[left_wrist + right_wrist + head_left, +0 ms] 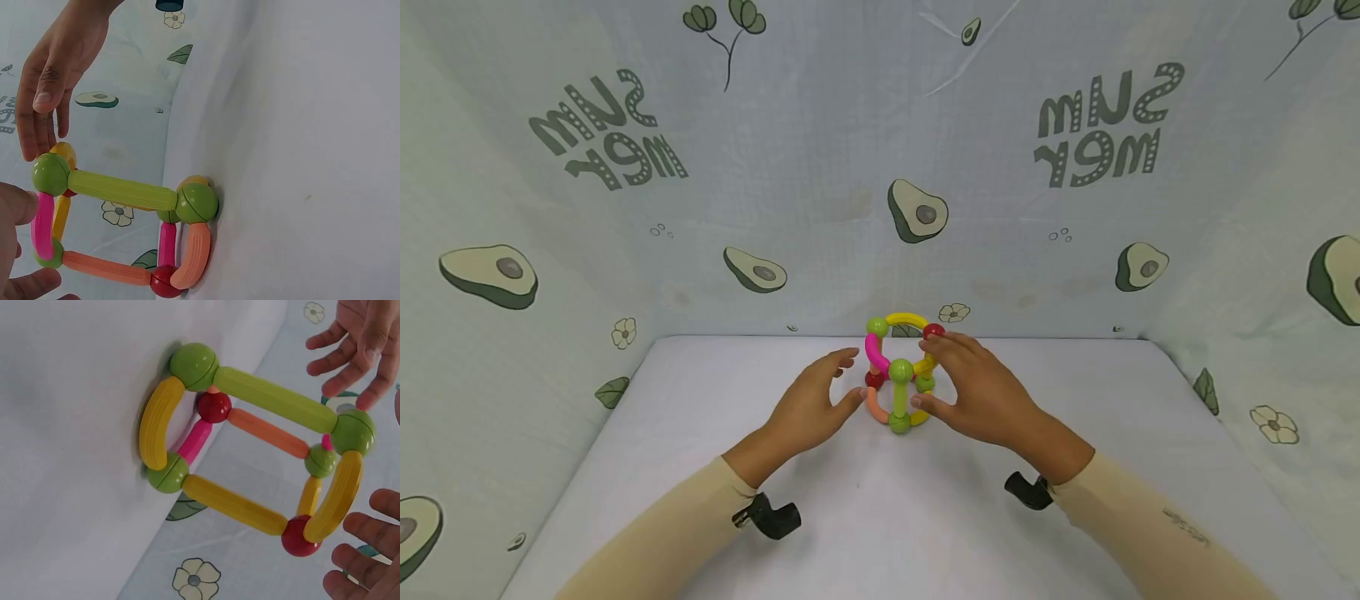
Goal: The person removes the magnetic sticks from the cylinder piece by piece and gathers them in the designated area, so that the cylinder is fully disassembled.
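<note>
A pale cloth backdrop [820, 125] printed with avocados, flowers, leaves and reversed lettering stands behind a white table [910, 508] and along both its sides. From the table's near edge reach two beige sleeves, the left [662, 525] and the right [1157, 517]. A rod-and-ball frame [900, 398] stands upright on the table close to the far edge, about midway between the far left and far right corners. The right hand [992, 396] is on the side of the frame toward the table's right edge, wide and holding nothing, its fingers spread; they overlap the frame in the head view, though the right wrist view shows a gap before the fingertips. The left hand [812, 404] is on the opposite side, likewise wide and holding nothing, thumb well apart from the fingers, its tips just beside the frame. A small black device sits at each wrist, left [775, 518] and right [1028, 490]. The uprights are a lime rod [275, 400], an orange rod [269, 433] and a yellow rod [234, 505]; curved rods, among them a magenta one [874, 353], link four green balls [194, 366] and two red balls [214, 407].
</note>
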A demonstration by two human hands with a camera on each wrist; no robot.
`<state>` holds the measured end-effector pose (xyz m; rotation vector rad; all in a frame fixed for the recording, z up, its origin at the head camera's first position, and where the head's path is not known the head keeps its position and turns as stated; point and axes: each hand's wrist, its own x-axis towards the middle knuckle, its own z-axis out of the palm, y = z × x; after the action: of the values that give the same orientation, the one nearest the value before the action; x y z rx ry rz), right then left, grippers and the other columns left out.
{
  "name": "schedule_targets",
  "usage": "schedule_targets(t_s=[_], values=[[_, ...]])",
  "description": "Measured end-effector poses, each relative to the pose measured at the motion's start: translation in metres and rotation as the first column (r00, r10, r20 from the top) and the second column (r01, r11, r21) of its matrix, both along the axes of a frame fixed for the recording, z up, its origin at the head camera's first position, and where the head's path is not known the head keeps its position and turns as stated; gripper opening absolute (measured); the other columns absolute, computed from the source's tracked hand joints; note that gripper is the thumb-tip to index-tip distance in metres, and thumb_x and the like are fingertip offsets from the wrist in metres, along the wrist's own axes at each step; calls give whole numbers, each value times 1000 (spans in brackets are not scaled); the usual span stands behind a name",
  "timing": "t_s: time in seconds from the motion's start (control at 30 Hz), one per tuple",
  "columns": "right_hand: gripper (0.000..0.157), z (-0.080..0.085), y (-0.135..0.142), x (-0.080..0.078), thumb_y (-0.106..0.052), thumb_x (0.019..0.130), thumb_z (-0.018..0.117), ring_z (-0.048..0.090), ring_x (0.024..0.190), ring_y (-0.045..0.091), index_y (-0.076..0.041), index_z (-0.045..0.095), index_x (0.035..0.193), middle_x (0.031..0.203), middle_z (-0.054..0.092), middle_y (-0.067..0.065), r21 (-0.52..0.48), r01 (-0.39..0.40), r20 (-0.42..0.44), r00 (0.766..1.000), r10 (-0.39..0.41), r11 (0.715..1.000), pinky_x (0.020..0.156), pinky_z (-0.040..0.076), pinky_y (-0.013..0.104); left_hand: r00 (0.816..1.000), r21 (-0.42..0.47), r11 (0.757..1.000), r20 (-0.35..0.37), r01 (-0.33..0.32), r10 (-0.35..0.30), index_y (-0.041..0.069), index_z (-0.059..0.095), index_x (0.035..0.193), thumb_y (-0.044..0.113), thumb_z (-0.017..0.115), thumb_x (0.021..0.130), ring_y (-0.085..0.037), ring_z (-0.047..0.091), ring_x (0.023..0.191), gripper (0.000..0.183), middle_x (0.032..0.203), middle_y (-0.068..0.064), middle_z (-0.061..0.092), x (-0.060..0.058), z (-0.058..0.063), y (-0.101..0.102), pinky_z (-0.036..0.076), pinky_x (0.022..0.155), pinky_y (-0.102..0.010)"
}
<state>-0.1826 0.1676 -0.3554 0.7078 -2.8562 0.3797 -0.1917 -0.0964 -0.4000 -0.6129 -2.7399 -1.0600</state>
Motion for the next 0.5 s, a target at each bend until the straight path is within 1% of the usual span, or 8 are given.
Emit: schedule_targets(t_s=[0.13,0.27,0.4,0.5], values=[[79,0,-5,-2,-50,86,80,34,146,32,-12,51,150,153,50,8,2,-2,3,1000,2,1000,108,43,57,1000,47,999,8,17,-17,11,49,149,24,74,97,-29,62,119,59,132,-8,64,-4,-1,4,53,97,-45],[74,-1,-10,-5,-47,87,80,37,144,31,-13,55,147,150,53,7,-8,-21,-5,1000,21,1000,109,42,56,999,110,993,30,31,-34,9,45,151,25,71,98,-29,63,117,61,132,-10,64,-9,-2,8,54,95,-45],[68,-3,-14,-9,-45,88,80,39,143,31,-13,58,145,146,56,5,-19,-52,-21,998,51,998,110,41,55,997,186,981,60,44,-56,11,41,153,24,68,101,-27,64,113,60,132,-13,64,-12,-3,11,55,93,-48],[65,-4,-16,-10,-42,89,81,42,142,31,-13,60,142,143,59,4,-29,-78,-45,996,77,997,111,40,55,994,240,970,84,46,-68,13,41,153,22,67,101,-24,65,110,58,131,-13,65,-14,-4,14,56,90,-45]])
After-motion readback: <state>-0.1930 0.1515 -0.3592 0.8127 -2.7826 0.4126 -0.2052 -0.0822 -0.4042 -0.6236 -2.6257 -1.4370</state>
